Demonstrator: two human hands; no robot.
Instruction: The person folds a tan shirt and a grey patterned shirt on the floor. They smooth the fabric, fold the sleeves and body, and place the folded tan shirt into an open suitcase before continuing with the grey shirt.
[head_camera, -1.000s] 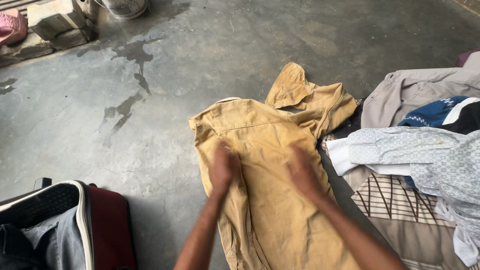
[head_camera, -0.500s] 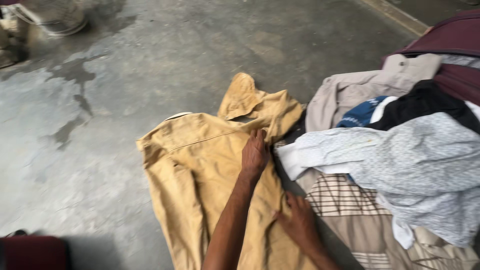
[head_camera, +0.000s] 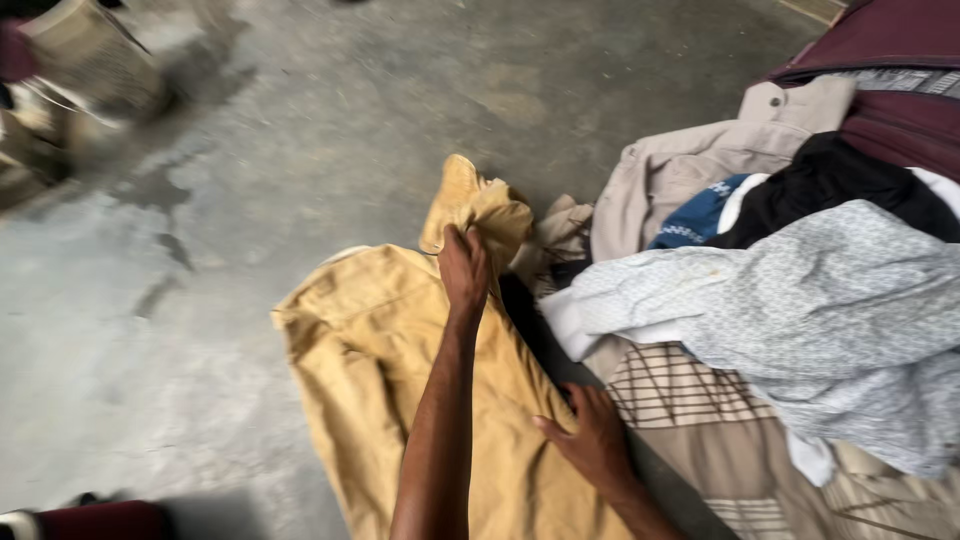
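A tan long-sleeved shirt (head_camera: 380, 360) lies spread on the concrete floor. My left hand (head_camera: 465, 268) reaches across its upper part and is closed on the shirt's bunched right sleeve (head_camera: 480, 205), lifting it off the floor. Lower down, my right hand (head_camera: 592, 440) lies flat with spread fingers on the shirt's right edge, beside a striped cloth (head_camera: 690, 400).
A heap of clothes (head_camera: 800, 290) lies to the right: a pale patterned shirt, a beige garment, blue and black pieces. A maroon suitcase (head_camera: 890, 60) stands behind it. Stone blocks (head_camera: 90, 60) sit at the far left, blurred. A dark red case edge (head_camera: 100, 520) shows at bottom left.
My left hand moved up from the shirt's middle and took hold of the sleeve, pulling it inward. My right hand slid down to the shirt's right edge. The view swung right.
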